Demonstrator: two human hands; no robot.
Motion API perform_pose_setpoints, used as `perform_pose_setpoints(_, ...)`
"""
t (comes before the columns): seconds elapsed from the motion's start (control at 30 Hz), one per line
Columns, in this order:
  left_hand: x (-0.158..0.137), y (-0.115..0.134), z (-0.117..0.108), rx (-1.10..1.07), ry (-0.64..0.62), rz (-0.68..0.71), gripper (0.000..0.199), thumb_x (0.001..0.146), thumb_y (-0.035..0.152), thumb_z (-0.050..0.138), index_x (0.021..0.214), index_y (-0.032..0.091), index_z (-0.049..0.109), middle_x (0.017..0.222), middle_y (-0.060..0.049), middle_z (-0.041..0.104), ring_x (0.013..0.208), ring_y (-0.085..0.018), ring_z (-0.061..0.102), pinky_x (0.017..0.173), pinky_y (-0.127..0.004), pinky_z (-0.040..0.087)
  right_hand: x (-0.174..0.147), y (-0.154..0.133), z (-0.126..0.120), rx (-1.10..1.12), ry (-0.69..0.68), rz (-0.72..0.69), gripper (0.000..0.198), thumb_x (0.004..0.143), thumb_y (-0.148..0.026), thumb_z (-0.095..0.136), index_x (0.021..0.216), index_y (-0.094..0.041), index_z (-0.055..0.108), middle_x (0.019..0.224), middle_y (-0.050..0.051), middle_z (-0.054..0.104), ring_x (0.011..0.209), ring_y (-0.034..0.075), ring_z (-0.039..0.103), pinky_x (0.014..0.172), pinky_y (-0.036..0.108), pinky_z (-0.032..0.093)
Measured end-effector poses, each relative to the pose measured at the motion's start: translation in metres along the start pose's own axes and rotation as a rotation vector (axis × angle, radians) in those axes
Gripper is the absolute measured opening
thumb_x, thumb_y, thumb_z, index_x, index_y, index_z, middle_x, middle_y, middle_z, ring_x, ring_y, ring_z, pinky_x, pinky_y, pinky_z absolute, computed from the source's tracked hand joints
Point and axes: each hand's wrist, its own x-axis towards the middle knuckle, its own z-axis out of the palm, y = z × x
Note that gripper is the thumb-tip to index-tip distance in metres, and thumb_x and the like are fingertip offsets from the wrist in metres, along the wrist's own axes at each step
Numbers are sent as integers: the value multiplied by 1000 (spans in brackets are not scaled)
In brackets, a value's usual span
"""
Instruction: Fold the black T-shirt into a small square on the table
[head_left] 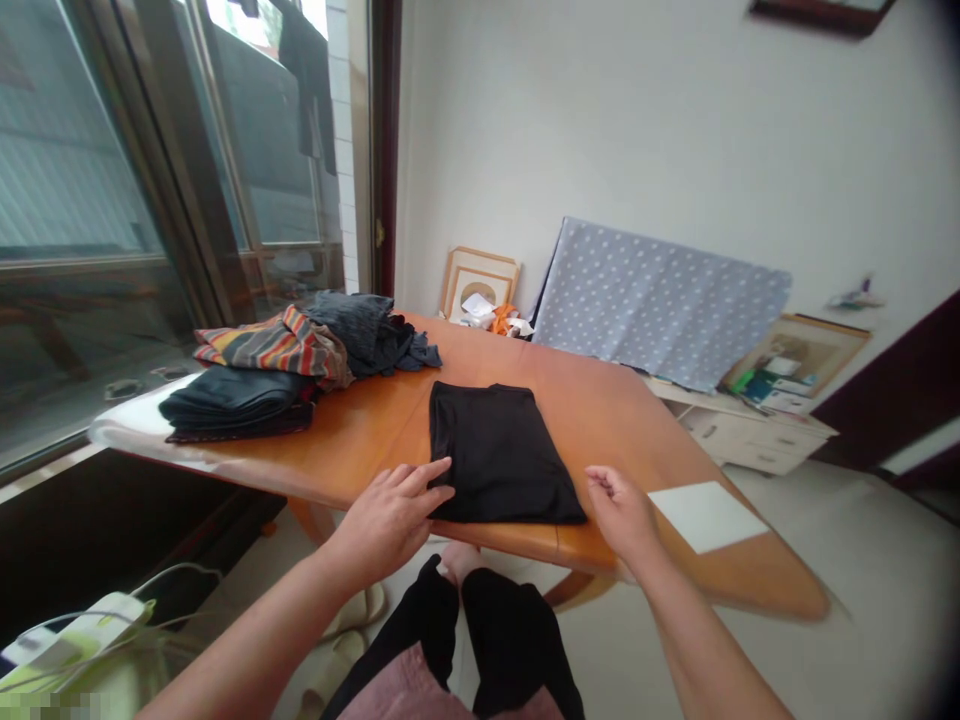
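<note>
Hands at a folded black garment near the wooden table's front edge.
Left hand lies flat and released on its near-left corner; right hand hovers loosely curled, empty, just right. Smoothing probably works best pressing outward, keeping edges square.

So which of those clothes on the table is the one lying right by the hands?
The flat black folded garment at the near table edge. The left hand rests its fingers on its corner; the striped cloth and dark clothes sit piled farther off by the window.
</note>
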Motion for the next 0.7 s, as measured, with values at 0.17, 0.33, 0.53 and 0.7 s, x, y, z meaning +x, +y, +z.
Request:
perform_pose_setpoints(0.17,8,-4,0,7,-40,-29,31,86,15,51,109,28,66,147,-3,52,118,-27,58,99,-43,47,-14,15,-14,-78,-114,-115,32,84,-23,50,111,-23,66,113,6,67,94,19,65,87,32,50)
perform_pose_setpoints(0.33,11,-3,-1,-59,-65,-66,33,86,16,51,115,28,60,149,-4,48,119,-25,61,95,-38,49,-25,1,-11,-123,-206,-252,31,83,-25,55,112,-26,66,114,5,64,103,21,62,90,34,49)
perform_pose_setpoints(0.53,20,-4,-6,-195,29,-104,19,87,17,52,101,26,60,133,-4,56,102,-20,66,82,-32,51,-16,3,-5,-134,-160,-219,20,86,-27,50,95,-25,69,96,4,65,86,19,62,77,31,48)
perform_pose_setpoints(0.7,30,-7,2,-338,154,-126,9,91,23,52,98,24,59,114,-5,63,91,-18,64,79,-31,49,-14,10,-1,-152,-20,-106,17,88,-29,49,90,-23,65,88,3,64,79,20,61,72,32,46)
